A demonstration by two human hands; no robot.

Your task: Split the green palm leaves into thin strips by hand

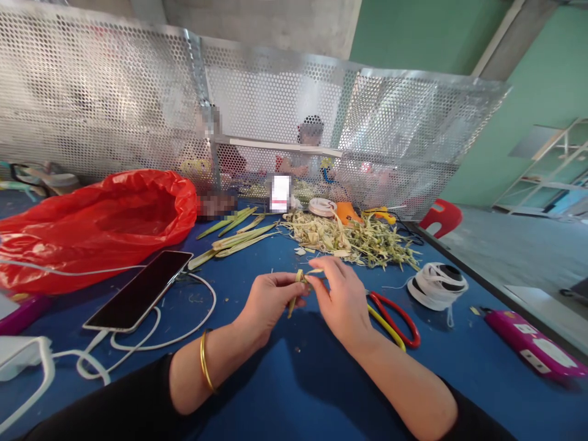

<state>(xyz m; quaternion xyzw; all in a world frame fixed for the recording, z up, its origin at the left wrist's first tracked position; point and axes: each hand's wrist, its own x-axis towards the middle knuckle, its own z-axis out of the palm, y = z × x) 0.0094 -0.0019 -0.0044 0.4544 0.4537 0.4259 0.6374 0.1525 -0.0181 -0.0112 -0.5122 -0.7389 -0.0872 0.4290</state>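
My left hand pinches a small piece of pale green-yellow leaf strip, bent over at the top, with its tail hanging below the fingers. Close on its right, my right hand pinches a thin strip end between thumb and forefinger, pulled out from the same piece. Whether the strip is folded or knotted I cannot tell, since the fingers cover part of it. Beside my right wrist lie scissors with red and yellow handles. Beyond my hands sits a heap of curled leaf pieces, and left of it several long leaf strips.
At left are a red plastic bag, a phone and a looping white cable. On the right stand a spool of white ribbon and a purple case. A perforated metal screen borders the back; people sit behind it.
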